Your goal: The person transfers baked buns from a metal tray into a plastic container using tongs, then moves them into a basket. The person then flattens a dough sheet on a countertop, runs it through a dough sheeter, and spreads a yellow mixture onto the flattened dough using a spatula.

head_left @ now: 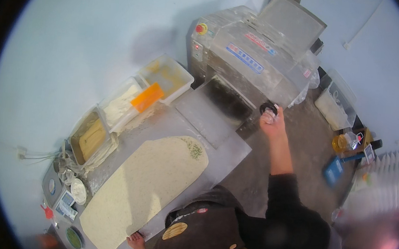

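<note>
A long, flat sheet of pale dough (143, 186) lies slantwise on the metal table (235, 154), with green bits scattered at its far right end. At the near edge of the dough rests my left hand (137, 241), its fingers touching the rim and holding nothing I can see. My right arm reaches out to a steel dough-rolling machine (259, 53). There my right hand (272, 122) is closed on a black handwheel (265, 107) on the machine's front side. The palm covers part of the wheel.
Along the wall stand a clear tub (179, 86), a flour bin (117, 104) with an orange scraper (147, 97), and a steel tray of yellowish dough (91, 139). A flour bowl (78, 191) and a bowl of greens (73, 238) are at left. On the right are an oil jug (341, 143) and stacked white trays (379, 178).
</note>
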The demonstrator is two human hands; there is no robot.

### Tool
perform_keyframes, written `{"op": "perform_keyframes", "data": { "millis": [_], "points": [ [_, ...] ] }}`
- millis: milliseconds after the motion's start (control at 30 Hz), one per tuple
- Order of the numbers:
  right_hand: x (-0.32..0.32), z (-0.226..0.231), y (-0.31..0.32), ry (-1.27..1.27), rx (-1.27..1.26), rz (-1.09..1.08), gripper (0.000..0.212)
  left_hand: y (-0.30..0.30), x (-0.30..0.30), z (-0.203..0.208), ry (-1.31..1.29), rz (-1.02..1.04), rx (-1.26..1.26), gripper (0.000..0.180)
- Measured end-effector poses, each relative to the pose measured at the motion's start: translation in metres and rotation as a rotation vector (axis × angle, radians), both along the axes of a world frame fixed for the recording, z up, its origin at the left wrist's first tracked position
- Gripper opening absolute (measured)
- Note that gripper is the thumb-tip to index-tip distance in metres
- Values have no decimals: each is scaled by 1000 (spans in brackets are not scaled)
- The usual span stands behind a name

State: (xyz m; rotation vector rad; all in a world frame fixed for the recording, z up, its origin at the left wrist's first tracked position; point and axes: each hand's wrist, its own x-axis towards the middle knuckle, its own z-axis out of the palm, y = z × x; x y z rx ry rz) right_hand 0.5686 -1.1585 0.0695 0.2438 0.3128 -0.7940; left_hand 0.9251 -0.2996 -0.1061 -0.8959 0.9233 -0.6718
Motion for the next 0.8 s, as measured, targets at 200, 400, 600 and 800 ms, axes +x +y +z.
{"op": "perform_keyframes", "data": {
  "millis": [200,400,600,800],
  "points": [
    [-1,4,2,15,-4,-16,44,3,6,-7,-175,-86,-3,59],
    [4,18,13,72,23,-16,46,7,9,-4,-344,-144,59,57],
    [11,19,20,92,27,4,46,4,8,7,-401,-114,233,55],
    [4,9,17,11,2,-1,45,-30,2,17,-497,-246,1167,46]
  ]
}}
